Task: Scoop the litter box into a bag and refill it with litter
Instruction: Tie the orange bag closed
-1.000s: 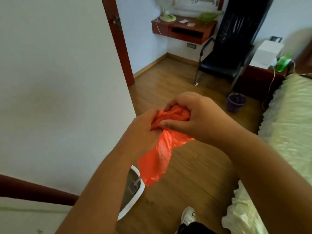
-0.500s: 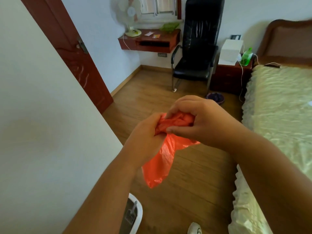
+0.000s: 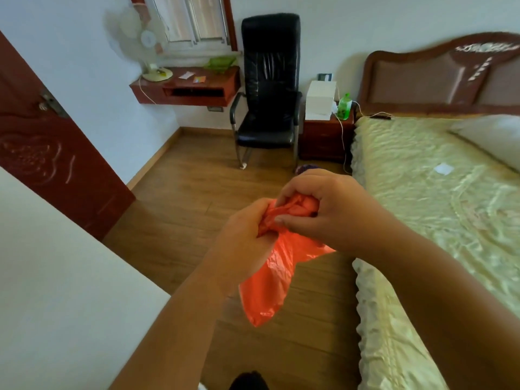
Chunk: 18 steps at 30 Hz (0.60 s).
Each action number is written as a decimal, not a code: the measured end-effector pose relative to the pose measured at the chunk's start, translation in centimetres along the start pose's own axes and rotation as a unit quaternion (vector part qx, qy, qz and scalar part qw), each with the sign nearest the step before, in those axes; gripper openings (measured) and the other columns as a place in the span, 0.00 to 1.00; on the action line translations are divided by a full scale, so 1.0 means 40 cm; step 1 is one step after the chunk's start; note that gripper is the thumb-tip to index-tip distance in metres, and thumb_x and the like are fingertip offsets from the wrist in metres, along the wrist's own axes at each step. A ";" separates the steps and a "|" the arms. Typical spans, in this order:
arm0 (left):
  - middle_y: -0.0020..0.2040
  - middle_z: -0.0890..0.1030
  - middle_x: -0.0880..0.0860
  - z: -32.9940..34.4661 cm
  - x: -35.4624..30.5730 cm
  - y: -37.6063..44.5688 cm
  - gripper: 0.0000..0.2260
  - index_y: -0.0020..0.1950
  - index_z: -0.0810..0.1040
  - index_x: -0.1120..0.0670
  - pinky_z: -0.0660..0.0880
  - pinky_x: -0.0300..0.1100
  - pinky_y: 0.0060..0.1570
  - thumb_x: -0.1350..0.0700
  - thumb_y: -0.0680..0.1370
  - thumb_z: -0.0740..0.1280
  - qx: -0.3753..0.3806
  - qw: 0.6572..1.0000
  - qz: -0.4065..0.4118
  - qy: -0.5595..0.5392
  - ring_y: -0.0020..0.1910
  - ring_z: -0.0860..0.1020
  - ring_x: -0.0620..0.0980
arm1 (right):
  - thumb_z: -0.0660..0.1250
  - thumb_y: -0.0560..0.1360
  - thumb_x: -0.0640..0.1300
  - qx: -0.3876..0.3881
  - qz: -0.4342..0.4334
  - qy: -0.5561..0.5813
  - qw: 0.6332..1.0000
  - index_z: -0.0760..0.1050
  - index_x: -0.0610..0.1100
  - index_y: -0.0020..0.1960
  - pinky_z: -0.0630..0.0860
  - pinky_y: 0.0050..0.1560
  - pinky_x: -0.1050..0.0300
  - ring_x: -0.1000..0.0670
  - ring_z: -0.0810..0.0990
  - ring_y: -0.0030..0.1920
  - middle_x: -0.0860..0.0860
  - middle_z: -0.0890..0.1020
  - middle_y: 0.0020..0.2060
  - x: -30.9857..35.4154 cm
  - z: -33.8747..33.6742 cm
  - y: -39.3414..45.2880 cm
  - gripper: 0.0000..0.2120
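Now both hands grip a crumpled orange plastic bag above the wooden floor, just left of the bed. Its bunched top is clutched in the curled fingers of the right hand, while the left hand pinches the plastic from the side away from the bed. The bag's loose end hangs below both hands.
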<state>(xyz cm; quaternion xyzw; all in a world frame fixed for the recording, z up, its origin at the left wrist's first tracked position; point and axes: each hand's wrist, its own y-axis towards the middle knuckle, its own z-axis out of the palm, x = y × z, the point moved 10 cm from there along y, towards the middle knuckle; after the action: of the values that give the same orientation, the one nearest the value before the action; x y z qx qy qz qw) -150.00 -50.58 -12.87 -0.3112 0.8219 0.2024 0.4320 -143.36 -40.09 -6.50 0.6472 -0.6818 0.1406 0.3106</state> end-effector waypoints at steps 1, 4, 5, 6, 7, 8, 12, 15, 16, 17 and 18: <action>0.42 0.81 0.42 0.007 0.000 0.023 0.14 0.48 0.77 0.39 0.73 0.39 0.40 0.61 0.78 0.68 0.010 1.000 0.005 0.000 0.41 0.79 0.40 | 0.77 0.70 0.56 -0.008 0.011 0.002 1.000 0.82 0.58 0.53 0.80 0.50 0.59 0.59 0.78 0.48 0.61 0.78 0.49 -0.016 -0.008 0.007 0.12; 0.41 0.81 0.41 0.025 0.003 0.095 0.15 0.48 0.77 0.39 0.71 0.33 0.37 0.61 0.78 0.68 0.043 0.999 0.022 -0.006 0.40 0.79 0.40 | 0.77 0.71 0.55 -0.027 0.042 0.006 0.999 0.81 0.58 0.52 0.80 0.50 0.60 0.60 0.78 0.49 0.61 0.77 0.49 -0.063 -0.020 0.033 0.12; 0.41 0.81 0.40 0.027 0.004 0.120 0.15 0.48 0.77 0.39 0.71 0.32 0.37 0.62 0.78 0.68 0.049 0.998 0.031 -0.006 0.39 0.79 0.39 | 0.77 0.71 0.55 -0.034 0.052 0.006 0.998 0.81 0.58 0.52 0.80 0.50 0.59 0.59 0.78 0.49 0.61 0.77 0.49 -0.079 -0.023 0.045 0.12; 0.41 0.80 0.39 0.027 0.006 0.146 0.15 0.48 0.77 0.39 0.71 0.31 0.36 0.62 0.78 0.68 0.054 0.998 0.038 -0.002 0.40 0.79 0.38 | 0.77 0.71 0.55 -0.042 0.062 0.006 0.997 0.81 0.57 0.52 0.80 0.51 0.59 0.59 0.78 0.49 0.60 0.78 0.49 -0.093 -0.028 0.059 0.12; 0.41 0.80 0.38 0.026 0.009 0.171 0.15 0.48 0.77 0.39 0.71 0.30 0.36 0.62 0.78 0.68 0.060 0.997 0.044 0.002 0.40 0.79 0.38 | 0.78 0.71 0.55 -0.050 0.071 0.004 0.996 0.81 0.57 0.52 0.79 0.51 0.59 0.59 0.78 0.49 0.60 0.78 0.49 -0.107 -0.031 0.076 0.12; 0.41 0.80 0.38 0.025 0.015 0.198 0.14 0.48 0.77 0.40 0.71 0.29 0.37 0.61 0.78 0.68 0.067 0.997 0.049 0.002 0.41 0.79 0.37 | 0.78 0.71 0.54 -0.057 0.078 0.000 0.995 0.82 0.57 0.52 0.79 0.51 0.59 0.59 0.78 0.49 0.60 0.78 0.49 -0.119 -0.033 0.095 0.12; 0.43 0.81 0.42 -0.015 0.052 0.322 0.11 0.51 0.79 0.43 0.73 0.31 0.37 0.60 0.78 0.69 0.099 0.992 0.081 -0.006 0.41 0.80 0.40 | 0.78 0.71 0.54 -0.083 0.109 -0.011 0.990 0.82 0.57 0.52 0.76 0.50 0.66 0.61 0.77 0.50 0.60 0.78 0.49 -0.157 -0.026 0.198 0.11; 0.43 0.81 0.45 -0.069 0.088 0.421 0.10 0.52 0.79 0.45 0.75 0.35 0.37 0.60 0.79 0.68 0.127 0.987 0.098 0.008 0.42 0.80 0.42 | 0.78 0.71 0.53 -0.114 0.131 -0.007 0.985 0.82 0.58 0.51 0.71 0.48 0.70 0.62 0.76 0.50 0.61 0.78 0.47 -0.179 -0.015 0.297 0.10; 0.43 0.81 0.45 -0.092 0.104 0.451 0.10 0.53 0.79 0.46 0.75 0.36 0.38 0.61 0.78 0.68 0.130 0.986 0.099 0.007 0.42 0.80 0.42 | 0.77 0.71 0.53 -0.120 0.136 -0.005 0.983 0.82 0.58 0.51 0.71 0.47 0.70 0.62 0.76 0.49 0.61 0.78 0.47 -0.183 -0.007 0.331 0.10; 0.43 0.81 0.45 -0.117 0.120 0.481 0.10 0.53 0.79 0.46 0.76 0.36 0.38 0.62 0.78 0.68 0.132 0.986 0.101 0.005 0.42 0.80 0.42 | 0.77 0.71 0.53 -0.122 0.138 -0.004 0.983 0.82 0.58 0.51 0.71 0.47 0.70 0.62 0.76 0.49 0.61 0.78 0.47 -0.185 0.003 0.369 0.10; 0.43 0.81 0.45 -0.139 0.136 0.509 0.11 0.54 0.80 0.47 0.76 0.36 0.39 0.62 0.78 0.68 0.133 0.986 0.103 0.002 0.43 0.80 0.41 | 0.77 0.71 0.53 -0.123 0.142 -0.005 0.982 0.82 0.58 0.51 0.71 0.47 0.70 0.62 0.76 0.49 0.61 0.78 0.48 -0.187 0.013 0.405 0.10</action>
<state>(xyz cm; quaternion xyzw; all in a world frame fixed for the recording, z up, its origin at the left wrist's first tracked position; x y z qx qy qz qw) -169.59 -41.01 -13.09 -0.1651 0.8702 0.1334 0.4447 -159.42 -32.47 -8.03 0.5015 -0.7802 0.0951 0.3617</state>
